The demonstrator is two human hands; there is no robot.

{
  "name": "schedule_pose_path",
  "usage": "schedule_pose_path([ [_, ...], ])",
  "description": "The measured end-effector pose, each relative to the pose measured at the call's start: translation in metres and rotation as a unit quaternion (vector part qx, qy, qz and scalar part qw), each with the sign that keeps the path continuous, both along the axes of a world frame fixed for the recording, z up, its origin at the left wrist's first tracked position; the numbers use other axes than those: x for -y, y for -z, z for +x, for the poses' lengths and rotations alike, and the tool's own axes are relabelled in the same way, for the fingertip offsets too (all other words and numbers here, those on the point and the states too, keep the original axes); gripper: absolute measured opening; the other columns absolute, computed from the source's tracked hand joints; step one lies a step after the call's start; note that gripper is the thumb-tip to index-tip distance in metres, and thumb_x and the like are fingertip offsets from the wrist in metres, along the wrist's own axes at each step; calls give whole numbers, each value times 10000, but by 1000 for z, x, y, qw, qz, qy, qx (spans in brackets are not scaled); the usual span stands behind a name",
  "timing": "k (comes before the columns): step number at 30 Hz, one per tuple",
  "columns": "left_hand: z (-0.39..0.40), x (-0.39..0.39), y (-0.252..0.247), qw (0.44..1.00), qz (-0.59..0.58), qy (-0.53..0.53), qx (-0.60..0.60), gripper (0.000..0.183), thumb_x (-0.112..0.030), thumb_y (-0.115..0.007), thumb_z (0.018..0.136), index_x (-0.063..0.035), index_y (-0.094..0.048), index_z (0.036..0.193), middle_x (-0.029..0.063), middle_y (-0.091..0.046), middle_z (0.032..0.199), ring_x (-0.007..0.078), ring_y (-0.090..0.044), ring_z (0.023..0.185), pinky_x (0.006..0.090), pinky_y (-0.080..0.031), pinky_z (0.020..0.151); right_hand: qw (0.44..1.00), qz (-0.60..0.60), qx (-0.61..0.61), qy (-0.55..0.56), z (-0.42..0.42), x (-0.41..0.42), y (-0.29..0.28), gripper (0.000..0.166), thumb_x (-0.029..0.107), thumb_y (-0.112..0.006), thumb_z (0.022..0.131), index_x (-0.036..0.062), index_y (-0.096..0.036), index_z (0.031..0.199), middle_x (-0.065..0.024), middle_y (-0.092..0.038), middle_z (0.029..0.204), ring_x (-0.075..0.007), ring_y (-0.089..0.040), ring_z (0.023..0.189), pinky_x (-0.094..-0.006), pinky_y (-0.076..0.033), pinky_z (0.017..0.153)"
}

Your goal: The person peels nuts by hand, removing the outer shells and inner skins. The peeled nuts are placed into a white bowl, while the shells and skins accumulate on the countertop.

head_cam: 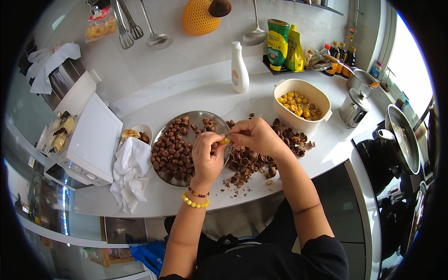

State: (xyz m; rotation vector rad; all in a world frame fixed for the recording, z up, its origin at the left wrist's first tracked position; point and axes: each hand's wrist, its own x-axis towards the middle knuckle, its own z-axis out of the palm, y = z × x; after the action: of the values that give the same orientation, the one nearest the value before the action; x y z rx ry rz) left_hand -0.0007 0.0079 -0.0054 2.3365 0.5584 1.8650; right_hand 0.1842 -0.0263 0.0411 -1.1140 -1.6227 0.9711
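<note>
Between the fingertips of my left hand (207, 154) and my right hand (257, 136) is a yellow peeled chestnut kernel (225, 140), touched by both hands. They meet over the right rim of a round steel tray (196, 114). Brown chestnuts (173, 154) fill much of the tray's left side. Under and beside my right hand lies a heap of broken brown chestnut shells (248, 162). Behind it, to the right, a cream plastic tub (297, 120) holds yellow peeled chestnuts (297, 104). Beaded bracelets are on my left wrist.
A crumpled white cloth (131, 171) and a small bowl (147, 130) lie left of the tray, beside a white countertop appliance (92, 140). A white bottle (239, 70) stands behind. Right are a steel pitcher (353, 108) and a pan (402, 140) on the stove.
</note>
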Motion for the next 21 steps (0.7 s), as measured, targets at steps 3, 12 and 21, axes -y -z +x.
schedule_pose_path([
  [3, 0, 0, 1, 1000, -7, -2, 4, 365, 137, -740, 756, -35, -571, 1030, 119, -655, 933, 297, -647, 841, 381, -530, 742, 1000, 7, -10, -7, 0, -3, 5, 133, 34, -686, 922, -67, -714, 1003, -66, -727, 816, -92, -680, 736, -235, -551, 664],
  [12, 0, 3, -1, 999, -36, -15, 1, 302, 129, -754, 782, 5, -618, 1021, 92, -668, 954, 187, -672, 853, 279, -546, 756, 999, 30, -2, 24, -4, -3, 11, 142, 6, -677, 893, -67, -709, 1011, -58, -709, 815, -78, -657, 735, -236, -546, 664],
  [21, -5, -2, 6, 910, -342, 185, 145, 248, 17, -742, 896, 7, -682, 1136, 7, -667, 995, 76, -634, 901, 215, -542, 794, 986, 127, 54, 93, -8, -5, 9, 200, -13, -640, 878, -24, -715, 1063, -88, -687, 846, -172, -671, 735, -291, -541, 683],
])
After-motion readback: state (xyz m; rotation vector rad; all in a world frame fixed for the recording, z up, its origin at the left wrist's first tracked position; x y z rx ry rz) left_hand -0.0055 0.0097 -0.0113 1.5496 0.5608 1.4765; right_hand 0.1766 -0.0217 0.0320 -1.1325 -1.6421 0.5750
